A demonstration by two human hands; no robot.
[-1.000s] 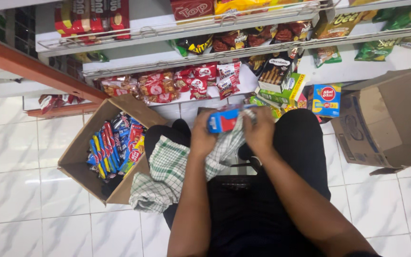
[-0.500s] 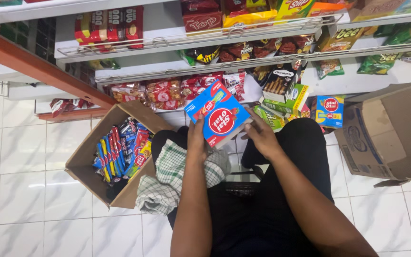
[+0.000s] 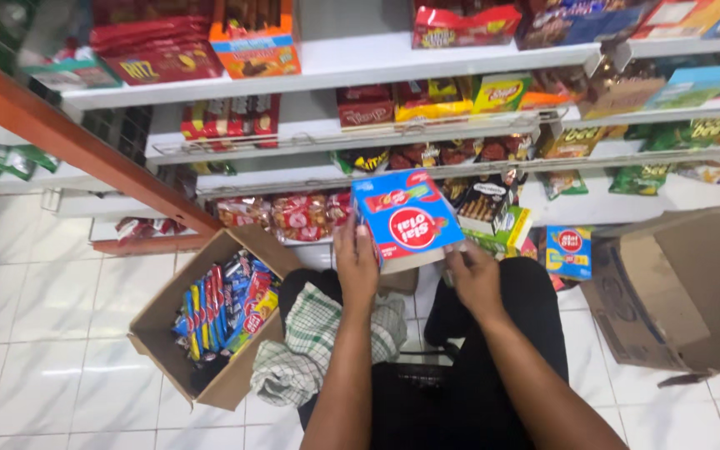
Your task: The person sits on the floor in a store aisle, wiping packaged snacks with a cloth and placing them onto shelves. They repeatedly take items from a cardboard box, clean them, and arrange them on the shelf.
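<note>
Above a checked cloth (image 3: 327, 346) on the lap, the left hand (image 3: 357, 265) and right hand (image 3: 474, 279) grip a blue snack box (image 3: 406, 220) by its sides, raised before stocked shop shelves (image 3: 427, 58), cardboard cartons (image 3: 210, 325) alongside.

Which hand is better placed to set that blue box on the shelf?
Probably the left hand: it wraps the blue box along its left edge and carries it. The right hand only touches the box's lower right corner, so it looks like a support.
</note>
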